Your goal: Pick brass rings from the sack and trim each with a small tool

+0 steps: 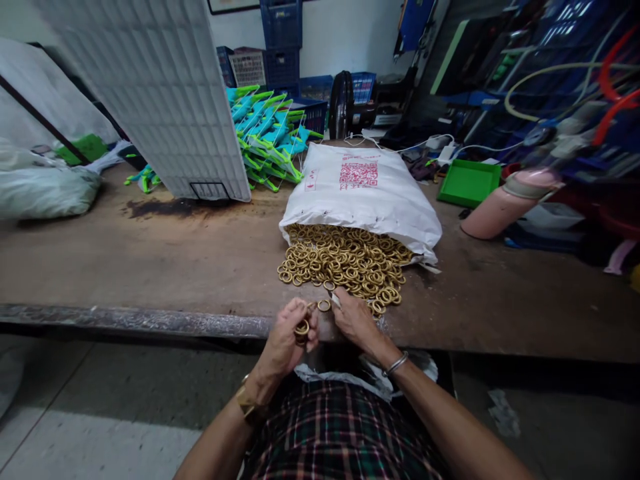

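Brass-coloured rings (345, 263) lie heaped ahead of the hands. Head view: the left hand (294, 327) rises from below to the front edge of the wooden table (150, 260), palm turned inward, its fingers curled around several of the rings; one round opening faces outward, framed by the thumb and fingers. The right hand (354, 321) reaches forward and inward across the edge, back of the hand upward, fingers drawn together and directed at the heap. A small dark tip and a pale patch show at its fingertips; whether these fingers pinch anything cannot be told. A silver-coloured bangle (397, 364) sits on the wrist behind them. Location of the rings: the heap begins just beyond the right fingertips, spreads to either side of them and runs back into the mouth of the white sack (360, 183), farther off. A single ring (324, 311) shows between the fingertips of both hands.
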Demonstrator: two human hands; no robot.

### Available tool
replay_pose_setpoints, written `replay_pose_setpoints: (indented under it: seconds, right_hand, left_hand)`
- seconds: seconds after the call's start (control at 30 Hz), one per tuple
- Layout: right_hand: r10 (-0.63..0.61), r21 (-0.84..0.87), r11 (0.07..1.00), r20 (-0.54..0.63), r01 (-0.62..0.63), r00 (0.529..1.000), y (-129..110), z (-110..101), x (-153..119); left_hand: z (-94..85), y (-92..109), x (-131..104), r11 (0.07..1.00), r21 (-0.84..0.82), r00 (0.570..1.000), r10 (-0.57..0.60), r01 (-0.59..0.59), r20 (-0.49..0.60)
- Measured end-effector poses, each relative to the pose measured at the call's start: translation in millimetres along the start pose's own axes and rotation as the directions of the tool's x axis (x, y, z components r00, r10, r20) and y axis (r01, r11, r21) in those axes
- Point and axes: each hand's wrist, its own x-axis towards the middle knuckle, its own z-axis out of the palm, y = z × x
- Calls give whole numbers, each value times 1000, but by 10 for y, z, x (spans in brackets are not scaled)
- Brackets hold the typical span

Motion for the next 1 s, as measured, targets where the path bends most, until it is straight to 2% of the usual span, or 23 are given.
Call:
replay_pose_setpoints:
  seconds: [0.1, 0.2, 0.33, 0.5, 0.6, 0.67, 0.73, 0.77, 0.83, 0.9, 0.93, 1.0]
  right_hand:
    - [11, -33, 999, -41, -12, 999, -34, 36, 7]
    - [-19, -73, 997, -30, 17, 999, -67, 52, 3]
    - [2, -83, 997, -15, -3, 1000, -77, 56, 2]
    - [-29, -57, 998, -85, 25, 996, -37, 90, -27]
    - [-12, 36, 999, -90, 16, 996, -10, 102, -32]
    - [26, 203, 979, -91, -7, 996, -4, 83, -26]
    - [76, 455, 889, -47, -47, 996, -12, 45, -25]
    - [107, 587, 805, 5, -90, 994, -19, 21, -30]
    - [159, 785, 577, 161, -224, 974, -35, -25, -49]
    - [174, 863, 369, 299, -344, 938, -46, -64, -75]
    - [167, 876, 300, 341, -377, 925, -49, -80, -88]
    - [143, 886, 228, 380, -404, 914, -48, -102, -107]
  left_hand:
    - [-153, -32, 18, 995, -96, 996, -44, 37, -75]
    - [-291, -96, 7, 990, -134, 993, -67, 53, -101]
    - [-371, -127, -7, 969, -220, 988, -134, 113, -82]
    - [-411, -117, 24, 935, -317, 982, -182, 157, -51]
    - [-409, -106, 41, 938, -306, 980, -190, 165, -55]
    - [-381, -101, 51, 957, -248, 982, -175, 153, -69]
    - [-334, -109, 60, 982, -132, 984, -146, 132, -102]
    - [-307, -122, 64, 993, -41, 984, -118, 113, -135]
    - [-255, -164, 70, 978, 203, 980, 5, 37, -200]
    - [-212, -217, 73, 893, 442, 960, 195, -90, -200]
    - [-193, -241, 74, 836, 527, 945, 281, -154, -168]
    - [-160, -275, 79, 744, 618, 917, 388, -252, -94]
